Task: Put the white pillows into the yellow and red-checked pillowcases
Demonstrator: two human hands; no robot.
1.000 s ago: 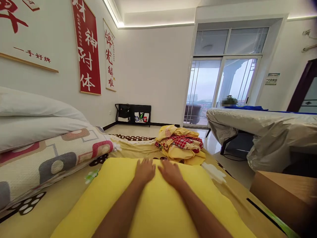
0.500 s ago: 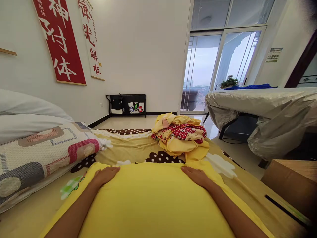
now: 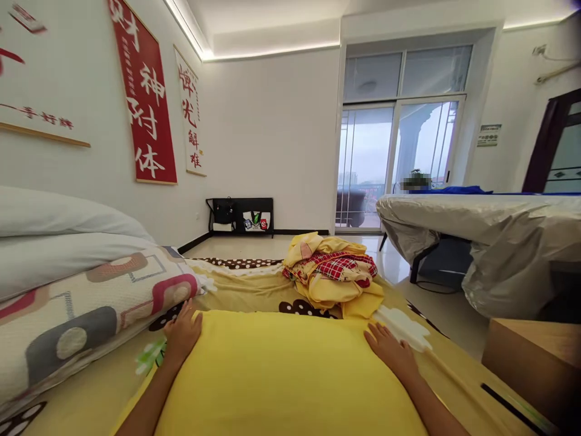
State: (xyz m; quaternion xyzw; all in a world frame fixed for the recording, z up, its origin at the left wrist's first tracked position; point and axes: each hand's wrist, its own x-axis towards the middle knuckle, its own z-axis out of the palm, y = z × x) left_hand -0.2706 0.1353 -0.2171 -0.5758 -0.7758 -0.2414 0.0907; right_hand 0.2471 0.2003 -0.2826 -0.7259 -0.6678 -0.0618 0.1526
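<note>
Yellow pillow lies flat on the patterned bedspread, right before me. Left hand at its far left corner, right hand at the far right: palms down, fingers loosely spread, gripping nothing. Wide placement probably shares pressure evenly. Crumpled cloths just beyond.

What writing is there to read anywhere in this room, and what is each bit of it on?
"财神附体": red hanging scroll; its small side column is too blurred to read.
"光解难": narrow white hanging scroll; the character above these is unclear, the side column too small.
"一手好牌": wide white hanging scroll; its larger red characters are cut off by the picture's edge.
Too small to read: wall notice right of the glass door; any lettering on the printed bag.
</note>
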